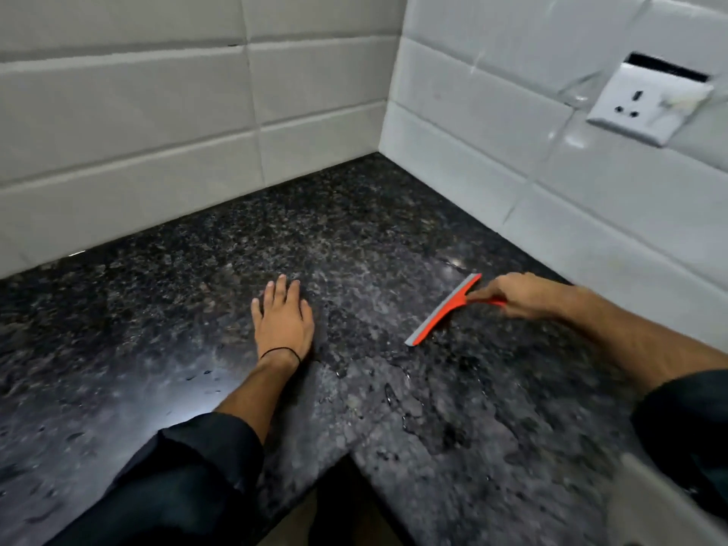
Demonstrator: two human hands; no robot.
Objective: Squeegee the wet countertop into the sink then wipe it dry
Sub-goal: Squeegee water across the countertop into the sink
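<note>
A black speckled granite countertop fills the corner, with water droplets and a wet patch toward its front right. My right hand grips the handle of an orange squeegee, whose grey rubber blade rests on the counter and runs diagonally from upper right to lower left. My left hand lies flat on the counter, palm down with fingers apart, to the left of the squeegee and apart from it. A thin black band circles the left wrist. No sink is in view.
White tiled walls meet at the back corner. A white wall socket hangs loose on the right wall. The counter's inner front edge cuts in near my body. A pale blurred object sits at the bottom right.
</note>
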